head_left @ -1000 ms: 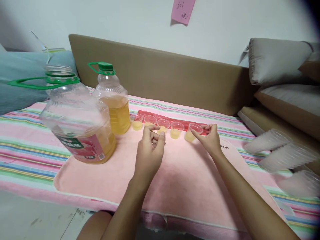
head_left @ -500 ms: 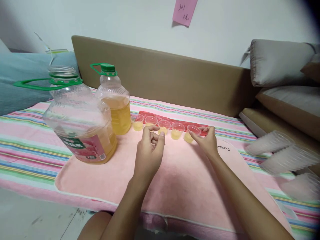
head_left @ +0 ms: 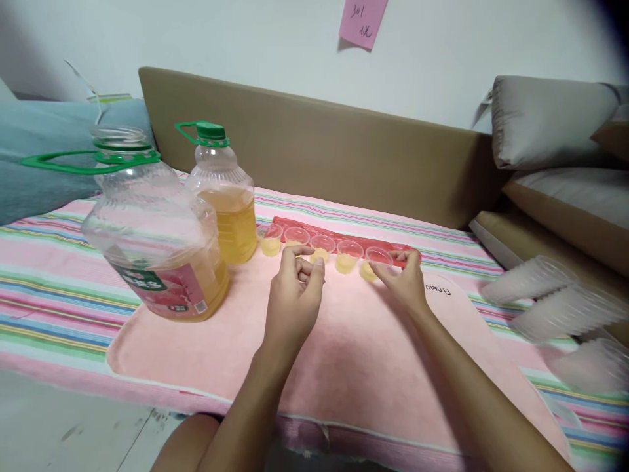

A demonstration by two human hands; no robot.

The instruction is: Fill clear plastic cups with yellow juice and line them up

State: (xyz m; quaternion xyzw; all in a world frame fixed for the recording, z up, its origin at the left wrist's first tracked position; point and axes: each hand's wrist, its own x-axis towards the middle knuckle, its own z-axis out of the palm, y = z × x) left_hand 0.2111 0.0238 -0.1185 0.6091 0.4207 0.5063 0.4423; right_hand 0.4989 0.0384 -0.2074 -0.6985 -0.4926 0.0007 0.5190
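Several small clear plastic cups (head_left: 349,255) with yellow liquid stand in a row on a pink mat (head_left: 236,354), along a red strip (head_left: 339,237). At the right end of the row, my right hand (head_left: 405,278) has its thumb and fingers around the last plastic cup (head_left: 369,271), which stands upright. My left hand (head_left: 297,295) hovers in front of the middle cups, partly hiding them. Its fingers are loosely curled, thumb and index finger apart, with nothing between them.
Left of the cups stands an uncapped large jug (head_left: 162,282) with a green handle; behind it is a green-capped jug (head_left: 236,223). Stacked clear cups (head_left: 565,314) lie at the right beside cushions (head_left: 565,124). A brown board (head_left: 314,151) runs along the back.
The rightmost cup has shifted very slightly left with my right hand's fingers around it. My left hand stays nearly still.
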